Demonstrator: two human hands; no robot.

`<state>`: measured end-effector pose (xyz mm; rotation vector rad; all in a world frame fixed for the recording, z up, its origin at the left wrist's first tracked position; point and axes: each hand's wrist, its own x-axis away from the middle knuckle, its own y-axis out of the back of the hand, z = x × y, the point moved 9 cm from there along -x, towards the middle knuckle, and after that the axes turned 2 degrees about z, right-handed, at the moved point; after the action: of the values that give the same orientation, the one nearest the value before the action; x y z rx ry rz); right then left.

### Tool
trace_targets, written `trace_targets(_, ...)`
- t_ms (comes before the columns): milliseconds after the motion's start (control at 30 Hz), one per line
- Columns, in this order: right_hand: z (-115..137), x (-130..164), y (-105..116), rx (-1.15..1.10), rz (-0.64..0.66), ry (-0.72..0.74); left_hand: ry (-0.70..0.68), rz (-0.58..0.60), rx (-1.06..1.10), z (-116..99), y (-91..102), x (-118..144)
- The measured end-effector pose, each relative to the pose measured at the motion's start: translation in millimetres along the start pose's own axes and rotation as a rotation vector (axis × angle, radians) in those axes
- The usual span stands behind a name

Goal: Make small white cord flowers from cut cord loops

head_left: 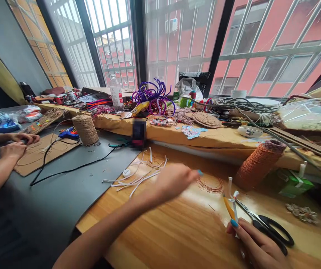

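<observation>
My left hand (174, 181) is raised over the middle of the wooden table, smeared a little by motion. Its fingers are pinched together, and whatever they hold, if anything, is too small to make out. At the lower right, my right hand (258, 243) grips a narrow white strip (235, 205) upright between thumb and fingers, its upper end bent or knotted. A slim yellow piece with a dark tip (228, 207) stands right beside the strip; whether my fingers hold it too I cannot tell. Black-handled scissors (272, 228) lie just beyond that hand. A coil of thin copper-coloured wire (210, 184) rests between both hands.
White strips (138, 179) lie loose behind my left hand. An orange cord spool (258, 164) and a green box (296, 185) stand at right. Another person's hands (15, 147) work over cardboard (44, 151) at left, near a twine spool (85, 130). A cluttered ledge (160, 130) runs behind.
</observation>
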<state>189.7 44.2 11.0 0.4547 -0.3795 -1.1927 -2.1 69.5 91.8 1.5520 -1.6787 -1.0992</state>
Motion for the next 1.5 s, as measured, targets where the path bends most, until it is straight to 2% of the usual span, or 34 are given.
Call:
trace_targets(33,0.0,-0.3,1.6,0.003,-0.022,0.021,-0.107,0.07,0.063,-28.2,-22.2,6.0)
trace_targets(100,3.2,-1.1,0.5,0.031,-0.021,0.113,-0.187,0.13,0.196,-61.4,-56.2,13.9)
trace_targets(167,1.7,-2.2,-0.8,0.041,-0.01,0.14,-0.155,0.175,0.318,-71.5,-80.9,15.0)
trace_targets(300,4.6,-1.3,-0.8,0.009,-0.005,0.144,-0.038,0.132,0.674,-64.2,-95.5,10.2)
trace_targets(433,14.7,3.5,-5.7,-0.032,0.028,0.164,-0.014,0.15,0.91,-55.3,-101.9,10.5)
trace_targets(500,12.3,4.6,-9.5,-0.041,0.051,0.124,0.024,0.071,0.963,-43.3,-98.7,9.7)
trace_targets(600,4.4,4.7,-13.4,-0.113,0.077,0.063,0.093,0.028,1.09,-28.0,-100.7,7.8)
trace_targets(767,8.5,1.3,3.2,-0.212,-0.014,0.188,0.16,-0.043,1.189,-13.0,-103.9,6.0)
trace_targets(833,13.1,0.0,15.3,-0.131,-0.081,0.263,0.158,-0.038,1.194,-12.5,-105.6,5.7)
trace_targets(933,24.5,2.1,26.0,0.197,-0.167,0.389,0.132,-0.029,1.18,-14.2,-105.5,5.4)
trace_targets(1067,31.1,6.5,12.5,0.632,-0.106,0.497,0.112,-0.049,1.173,-14.6,-101.9,6.0)
trace_targets(1167,34.0,11.9,3.4,0.84,-0.1,0.584,0.102,-0.053,1.173,-14.9,-100.3,6.5)
trace_targets(1300,37.6,16.0,1.5,0.957,-0.14,0.654,0.1,-0.06,1.168,-14.6,-99.1,6.6)
trace_targets(1500,37.8,17.0,1.5,0.976,-0.15,0.675,0.108,-0.058,1.175,-14.2,-100.4,5.8)
